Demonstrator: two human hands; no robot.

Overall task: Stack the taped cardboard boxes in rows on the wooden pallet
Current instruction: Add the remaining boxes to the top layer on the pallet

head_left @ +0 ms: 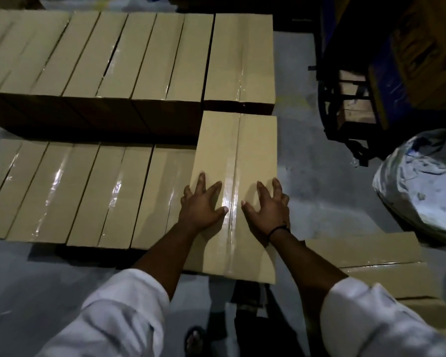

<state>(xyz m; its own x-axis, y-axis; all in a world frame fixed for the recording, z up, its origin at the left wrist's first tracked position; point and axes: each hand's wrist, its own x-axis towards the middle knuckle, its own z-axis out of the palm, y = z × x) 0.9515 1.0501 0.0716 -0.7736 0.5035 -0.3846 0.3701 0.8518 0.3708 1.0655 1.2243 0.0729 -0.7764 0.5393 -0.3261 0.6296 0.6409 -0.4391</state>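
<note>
Left hand [201,202] and right hand [267,206] press down, fingers spread and released, on a taped cardboard box [234,150] at the right end of the near row [75,189], before a higher far row [101,55]. Every box is sealed, its contents unseen.

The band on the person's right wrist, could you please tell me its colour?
The wristband is black, clearest in the head view.
</note>
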